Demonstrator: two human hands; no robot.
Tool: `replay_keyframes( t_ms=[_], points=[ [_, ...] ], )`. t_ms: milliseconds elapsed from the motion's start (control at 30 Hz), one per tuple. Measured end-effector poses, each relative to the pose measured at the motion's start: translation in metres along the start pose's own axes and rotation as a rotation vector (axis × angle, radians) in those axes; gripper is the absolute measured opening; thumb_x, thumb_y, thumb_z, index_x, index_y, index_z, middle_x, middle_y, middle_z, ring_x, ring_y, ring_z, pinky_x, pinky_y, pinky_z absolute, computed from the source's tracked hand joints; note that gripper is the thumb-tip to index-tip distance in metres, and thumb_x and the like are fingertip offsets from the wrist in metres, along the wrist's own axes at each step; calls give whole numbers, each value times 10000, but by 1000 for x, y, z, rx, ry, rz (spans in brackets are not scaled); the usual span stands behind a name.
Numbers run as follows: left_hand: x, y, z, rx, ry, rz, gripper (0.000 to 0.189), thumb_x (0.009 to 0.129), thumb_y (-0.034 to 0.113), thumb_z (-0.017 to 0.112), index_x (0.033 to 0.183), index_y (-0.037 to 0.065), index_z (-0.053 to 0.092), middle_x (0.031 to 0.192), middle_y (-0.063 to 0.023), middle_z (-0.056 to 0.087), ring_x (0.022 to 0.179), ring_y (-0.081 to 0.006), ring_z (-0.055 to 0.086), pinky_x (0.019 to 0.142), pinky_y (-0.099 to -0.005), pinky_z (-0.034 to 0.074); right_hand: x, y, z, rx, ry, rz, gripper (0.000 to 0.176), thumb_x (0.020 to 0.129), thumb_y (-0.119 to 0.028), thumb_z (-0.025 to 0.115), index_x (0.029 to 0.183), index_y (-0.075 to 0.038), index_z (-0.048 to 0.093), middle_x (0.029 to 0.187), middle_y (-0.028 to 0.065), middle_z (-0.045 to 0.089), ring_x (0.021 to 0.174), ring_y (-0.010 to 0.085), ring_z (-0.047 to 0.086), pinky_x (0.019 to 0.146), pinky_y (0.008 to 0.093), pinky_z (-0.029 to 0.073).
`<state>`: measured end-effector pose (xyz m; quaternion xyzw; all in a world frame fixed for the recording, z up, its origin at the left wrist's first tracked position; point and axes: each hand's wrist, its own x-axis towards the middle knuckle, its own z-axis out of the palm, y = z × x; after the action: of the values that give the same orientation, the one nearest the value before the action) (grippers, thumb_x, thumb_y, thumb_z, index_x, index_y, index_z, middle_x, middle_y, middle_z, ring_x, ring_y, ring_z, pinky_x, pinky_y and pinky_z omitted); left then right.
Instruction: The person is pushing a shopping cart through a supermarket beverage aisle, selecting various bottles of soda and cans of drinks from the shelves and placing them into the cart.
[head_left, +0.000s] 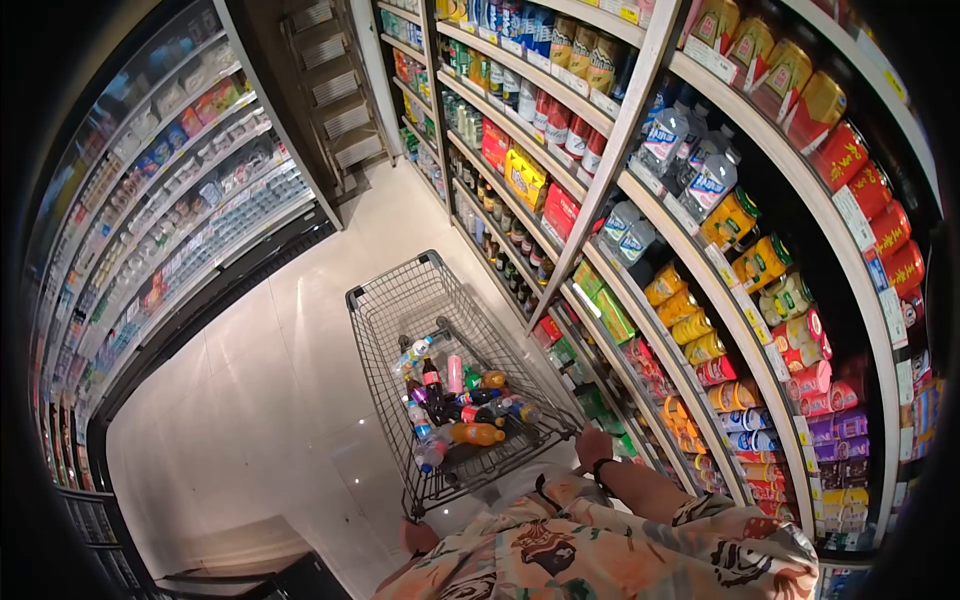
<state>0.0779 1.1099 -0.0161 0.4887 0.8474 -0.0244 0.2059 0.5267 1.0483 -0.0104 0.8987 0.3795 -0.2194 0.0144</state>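
A wire shopping cart [375, 345] stands in front of me, with several drink bottles lying in its basket. Among them are an orange drink bottle [478, 434], a dark cola bottle [432, 382] and a pink can or bottle [455, 374]. My left hand [417, 537] is closed at the near left corner of the cart, on its handle; the fingers show only in part. At the near right corner my right hand [593, 447], with a dark band on the wrist, is curled round the other end of the handle.
Shelves of drinks [570, 75] run close along the right side, with large water bottles [712, 183] and red cans [890, 228]. A refrigerated display case [190, 190] lines the left. A step ladder [335, 90] leans at the far end of the tiled floor [270, 370].
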Motion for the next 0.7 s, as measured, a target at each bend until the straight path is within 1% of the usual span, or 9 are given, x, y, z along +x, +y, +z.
replay_keyframes(
  t_ms=[33,100,200,233,367,500,600,667,700],
  points=[
    [15,15,-5,-3,4,10,211,792,69,648,1003,65,635,903,-199,703,899,-410,678,748,-533,511,16,-13,-10,1,8,-9,309,953,-324,629,1001,-19,627,878,218,708,866,404,701,772,518,549],
    [42,50,-18,-17,-82,7,245,872,72,628,1110,21,605,983,-233,692,945,-438,656,797,-551,493,53,-35,-22,8,4,2,306,954,-321,626,1002,-19,627,884,217,708,869,405,700,774,518,548],
    [77,115,-49,52,-108,-28,240,844,66,605,1083,55,628,949,-216,700,933,-414,674,770,-526,518,109,-66,-45,19,-7,-8,281,959,-301,610,1010,-25,627,894,217,708,872,408,698,776,517,548],
    [88,133,-53,76,-85,-21,218,879,82,594,1090,34,624,981,-231,694,965,-421,667,786,-526,519,127,-76,-52,25,-10,-12,279,963,-299,599,1011,-26,627,897,216,709,873,407,700,775,515,550],
    [139,174,-52,22,-121,15,228,879,95,624,1093,17,612,1027,-239,704,989,-423,671,818,-532,522,194,-112,-74,-20,-39,-74,284,971,-301,574,1027,-26,617,907,212,714,876,390,709,777,501,558],
    [189,225,-64,29,-79,55,230,882,139,647,1082,25,634,991,-228,717,949,-423,688,814,-521,542,248,-154,-105,4,-64,-10,294,995,-316,549,1046,-32,606,926,209,717,895,375,713,797,497,561],
    [216,256,-71,44,-44,84,245,881,144,668,1092,22,640,991,-216,725,948,-418,694,805,-517,553,288,-172,-112,35,-11,-92,294,985,-279,581,1069,3,586,954,241,700,911,405,696,791,520,555],
    [233,289,-86,68,-84,51,255,888,150,663,1105,18,639,997,-221,724,958,-421,692,818,-513,551,312,-194,-128,41,-44,-47,268,974,-245,595,1078,2,584,955,234,700,909,402,696,777,519,557],
    [242,301,-88,75,-90,49,255,888,150,663,1105,18,639,997,-221,724,958,-421,692,818,-513,551,320,-207,-144,60,-12,-20,221,949,-223,600,1020,-17,636,934,228,707,900,403,701,780,524,559]
  ],
)
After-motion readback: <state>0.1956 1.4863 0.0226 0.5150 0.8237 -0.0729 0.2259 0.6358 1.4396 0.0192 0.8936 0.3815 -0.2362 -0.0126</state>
